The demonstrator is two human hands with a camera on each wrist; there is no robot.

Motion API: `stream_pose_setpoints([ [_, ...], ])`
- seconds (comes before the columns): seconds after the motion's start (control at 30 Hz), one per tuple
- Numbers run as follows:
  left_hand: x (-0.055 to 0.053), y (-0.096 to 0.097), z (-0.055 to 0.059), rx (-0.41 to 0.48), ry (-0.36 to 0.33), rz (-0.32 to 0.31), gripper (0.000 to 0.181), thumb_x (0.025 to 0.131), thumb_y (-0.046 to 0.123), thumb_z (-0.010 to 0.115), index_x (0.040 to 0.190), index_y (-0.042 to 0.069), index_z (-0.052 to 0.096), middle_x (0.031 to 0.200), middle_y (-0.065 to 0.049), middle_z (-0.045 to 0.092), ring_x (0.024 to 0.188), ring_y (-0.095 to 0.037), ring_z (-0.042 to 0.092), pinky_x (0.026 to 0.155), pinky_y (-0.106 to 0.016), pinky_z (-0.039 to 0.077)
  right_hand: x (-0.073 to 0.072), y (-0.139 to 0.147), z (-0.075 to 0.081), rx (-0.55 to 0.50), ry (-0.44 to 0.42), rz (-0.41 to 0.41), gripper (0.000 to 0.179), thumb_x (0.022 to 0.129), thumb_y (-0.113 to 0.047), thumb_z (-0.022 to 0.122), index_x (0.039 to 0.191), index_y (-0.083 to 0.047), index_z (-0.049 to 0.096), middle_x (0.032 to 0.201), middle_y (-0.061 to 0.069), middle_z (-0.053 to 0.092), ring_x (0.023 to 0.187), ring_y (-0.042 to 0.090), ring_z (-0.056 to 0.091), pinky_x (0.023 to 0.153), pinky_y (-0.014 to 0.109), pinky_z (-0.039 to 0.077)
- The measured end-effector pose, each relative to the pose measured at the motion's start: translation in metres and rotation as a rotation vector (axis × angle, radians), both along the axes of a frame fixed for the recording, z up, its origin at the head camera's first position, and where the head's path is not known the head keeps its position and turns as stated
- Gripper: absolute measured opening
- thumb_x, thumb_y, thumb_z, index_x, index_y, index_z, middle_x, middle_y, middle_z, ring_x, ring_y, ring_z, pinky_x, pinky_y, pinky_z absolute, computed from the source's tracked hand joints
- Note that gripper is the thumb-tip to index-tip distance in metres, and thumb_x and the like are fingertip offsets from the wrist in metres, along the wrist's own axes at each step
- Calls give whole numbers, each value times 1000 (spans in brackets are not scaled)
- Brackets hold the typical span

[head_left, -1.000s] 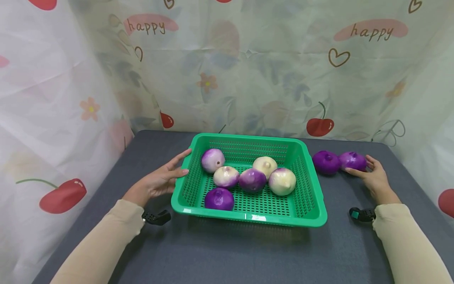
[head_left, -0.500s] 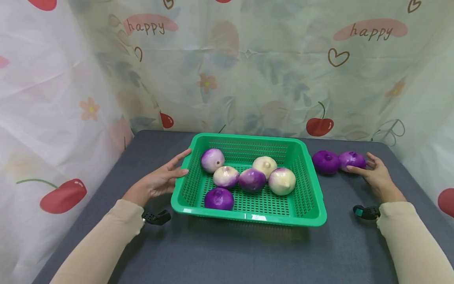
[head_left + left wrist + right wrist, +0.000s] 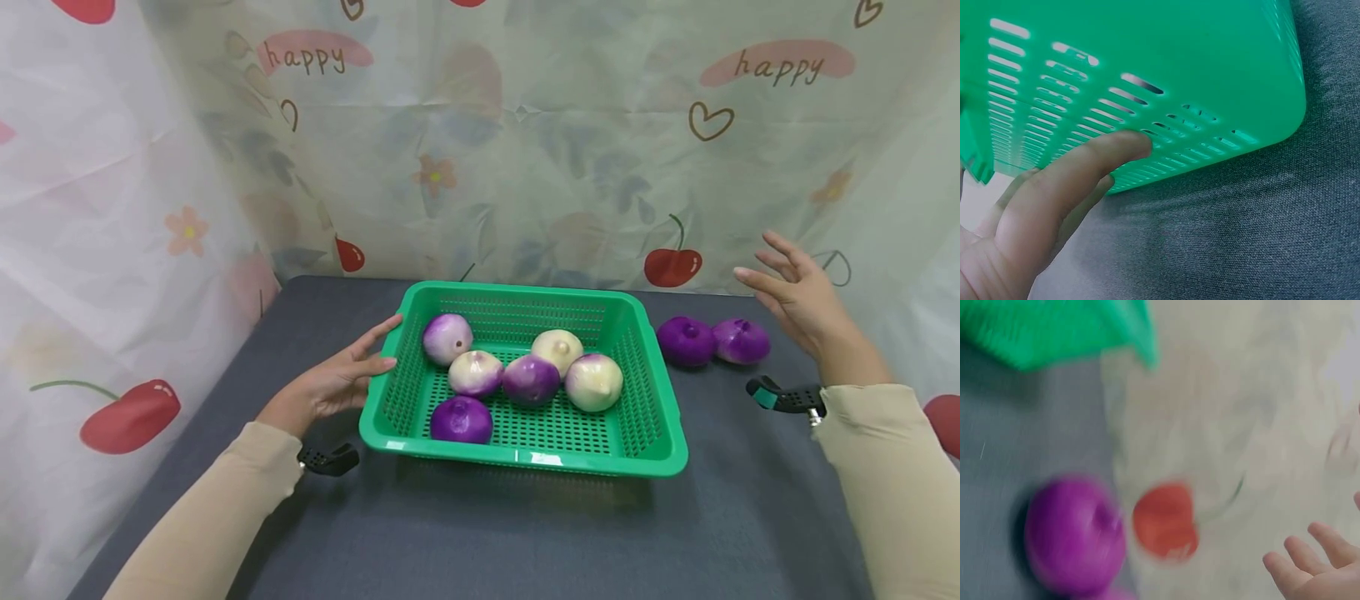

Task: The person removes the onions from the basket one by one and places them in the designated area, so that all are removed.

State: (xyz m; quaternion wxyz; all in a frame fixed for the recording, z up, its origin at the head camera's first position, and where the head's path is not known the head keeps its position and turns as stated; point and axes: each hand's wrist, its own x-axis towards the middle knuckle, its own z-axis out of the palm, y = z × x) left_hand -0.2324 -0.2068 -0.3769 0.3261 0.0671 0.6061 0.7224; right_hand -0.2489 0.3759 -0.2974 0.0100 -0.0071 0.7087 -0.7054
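A big cloth with cherries on it (image 3: 540,208) hung behind the dark gray table (image 3: 480,533). On the table sat a green plastic basket (image 3: 517,457) full of little holes. It looked thin and light, so I guessed its walls could bend a bit. The best place to hold it seemed to be the rim, at the two short ends.

The left hand (image 3: 333,383) was at the basket's left end. Its fingers were spread and rested against the rim and the outside wall. The right hand (image 3: 813,308) hung in the air on the far right, fingers loose and apart, with nothing in them.

Six round things like onions lay inside the basket. One was deep purple (image 3: 461,419), near the front, and another was nearly all white (image 3: 557,348), at the back. Two more, a dark purple onion (image 3: 686,342) and a lighter purple onion (image 3: 741,342), sat side by side on the table, right of the basket. They looked hard, smooth and shiny, so they might slip or roll. I'd grab one around its fat middle.
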Motion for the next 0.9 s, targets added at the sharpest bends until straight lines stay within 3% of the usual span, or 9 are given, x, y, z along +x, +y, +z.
stream_pose_setpoints([
  [0.07, 1, 0, 0, -3, 8, -5, 72, 102, 13, 49, 152, 48, 10, 159, -20, 12, 117, -36, 59, 90, -58, 51, 2, -18, 13, -53, 50, 39, 75, 95, -9, 59, 153, -36, 21, 163, -4, 6, 143, 13, 23, 117, 24, 23],
  [0.2, 1, -1, 0, -2, 10, -5, 72, 102, 13, 49, 152, 48, 11, 159, -20, 13, 117, -36, 59, 90, -59, 50, 5, -58, 29, -75, 140, 111, 72, 95, -5, 59, 154, -29, 25, 159, 3, 20, 136, 15, 34, 96, 13, 45],
  [0.27, 1, -1, -1, 0, 8, -4, 71, 102, 13, 49, 152, 48, 11, 159, -20, 13, 117, -36, 59, 90, -59, 50, 6, -78, 33, -67, 169, 147, 71, 95, -4, 58, 153, -26, 26, 155, 5, 26, 136, 18, 34, 90, 11, 48],
  [0.37, 0, -1, -1, -1, 5, 1, 72, 102, 13, 49, 152, 48, 12, 159, -20, 14, 117, -36, 59, 90, -59, 50, 9, -105, 34, -31, 192, 194, 69, 95, -4, 59, 153, -25, 28, 153, 6, 31, 137, 24, 33, 90, 13, 48],
  [0.67, -2, -1, -2, 1, 10, -4, 72, 102, 13, 49, 152, 48, 11, 159, -20, 14, 117, -35, 59, 90, -58, 50, 5, -162, 15, 114, 170, 356, 64, 96, -12, 61, 151, -21, 31, 151, 12, 37, 136, 27, 43, 96, 22, 49],
  [0.9, -2, 0, -2, -3, 13, -10, 72, 102, 13, 49, 152, 48, 11, 159, -20, 14, 117, -36, 59, 90, -59, 50, 0, -188, -9, 218, 84, 455, 64, 94, -15, 65, 150, -18, 34, 150, 15, 39, 135, 37, 42, 106, 44, 44],
])
